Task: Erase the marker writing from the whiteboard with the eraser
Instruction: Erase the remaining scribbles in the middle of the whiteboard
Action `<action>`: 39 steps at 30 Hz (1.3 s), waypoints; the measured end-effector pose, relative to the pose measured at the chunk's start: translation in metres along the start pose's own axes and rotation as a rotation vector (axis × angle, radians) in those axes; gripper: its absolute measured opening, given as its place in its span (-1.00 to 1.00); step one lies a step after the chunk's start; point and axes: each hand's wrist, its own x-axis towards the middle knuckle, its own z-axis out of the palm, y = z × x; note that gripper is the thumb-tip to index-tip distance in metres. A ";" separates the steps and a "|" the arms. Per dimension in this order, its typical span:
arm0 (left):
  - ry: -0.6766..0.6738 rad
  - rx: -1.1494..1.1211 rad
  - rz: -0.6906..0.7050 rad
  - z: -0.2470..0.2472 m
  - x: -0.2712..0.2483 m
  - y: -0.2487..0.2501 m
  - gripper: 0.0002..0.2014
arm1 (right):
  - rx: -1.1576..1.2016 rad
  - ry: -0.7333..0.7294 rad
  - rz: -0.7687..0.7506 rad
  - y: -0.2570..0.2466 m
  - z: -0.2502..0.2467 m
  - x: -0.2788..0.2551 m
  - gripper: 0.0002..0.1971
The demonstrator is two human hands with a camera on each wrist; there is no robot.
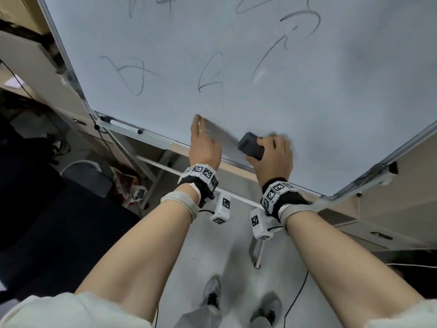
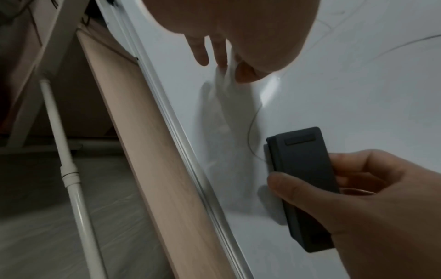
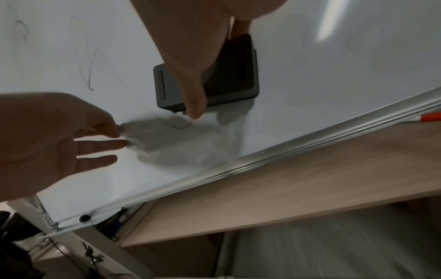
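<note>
The whiteboard fills the upper part of the head view, with several dark marker scribbles across it. A dark grey eraser lies flat against the board near its bottom edge, and my right hand grips it with thumb and fingers around its sides. In the right wrist view the eraser sits just above a thin curved line. My left hand is to the left of the eraser, fingers straight, fingertips touching the board. The left wrist view shows the eraser from the side.
An aluminium tray rail runs under the board with a marker on it at the left; an orange-capped marker lies at the right. A wooden desk stands behind the board. White stand legs and cables cross the floor.
</note>
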 end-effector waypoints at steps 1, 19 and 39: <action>-0.005 -0.002 -0.033 -0.003 0.001 0.003 -0.39 | -0.002 0.017 0.017 -0.001 -0.006 0.001 -0.44; 0.107 -0.067 -0.237 -0.024 0.012 0.018 -0.44 | 0.001 0.216 -0.103 -0.014 -0.037 0.045 -0.44; -0.048 -0.046 -0.217 -0.068 0.059 -0.023 -0.44 | -0.144 0.068 0.031 -0.068 0.006 0.022 -0.46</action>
